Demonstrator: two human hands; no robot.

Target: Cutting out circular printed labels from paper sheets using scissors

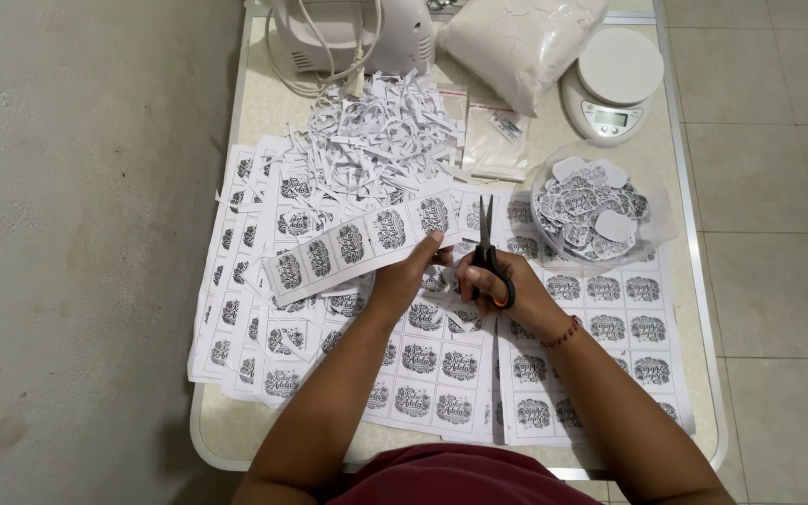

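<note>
Beyond both hands, at the far edge of the table (236,440), a clear bag of white powder (516,42) lay beside a round white kitchen scale (614,84), with a small flat clear packet (496,140) just in front of the bag. A white appliance (348,33) with a looped cord stood to the left of the bag. Far of the right hand (507,285) sat a clear round tub (600,210) heaped with cut-out labels, some turned white side up. A pile of thin white paper scraps (376,131) lay beyond the left hand (409,276).

Sheets of labels (610,318) covered the table under and around both hands, white paper printed with rows of dark, round ornamental designs.

The strip of labels (353,243) was a long narrow piece with one row of those same designs. The left hand pinched its right end between thumb and fingers, and the strip slanted away down to the left, raised over the sheets. The right hand gripped the scissors (488,252), fingers through the black and orange handles, blades pointing away and nearly closed, just right of the strip's held end.
</note>
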